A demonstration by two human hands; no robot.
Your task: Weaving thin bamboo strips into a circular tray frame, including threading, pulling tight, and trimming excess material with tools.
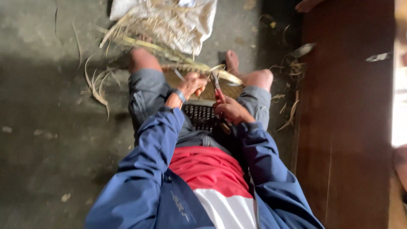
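I sit with my knees bent over a woven bamboo basket (193, 78) that rests between my legs. My left hand (192, 85) grips the basket's rim and a pale bamboo strip (224, 75) that runs along it. My right hand (231, 111) is closed on red-handled pliers (217, 87), whose jaws point up at the rim close to the left hand. A blue band sits on my left wrist. The basket's lower part is hidden behind my hands and sleeves.
A white sack (169, 21) with loose bamboo strips lies ahead on the concrete floor. More strips and shavings (96, 85) are scattered left and right of my legs. A dark wooden wall or door (347, 118) stands at the right. A black grid-like crate (200, 116) is under me.
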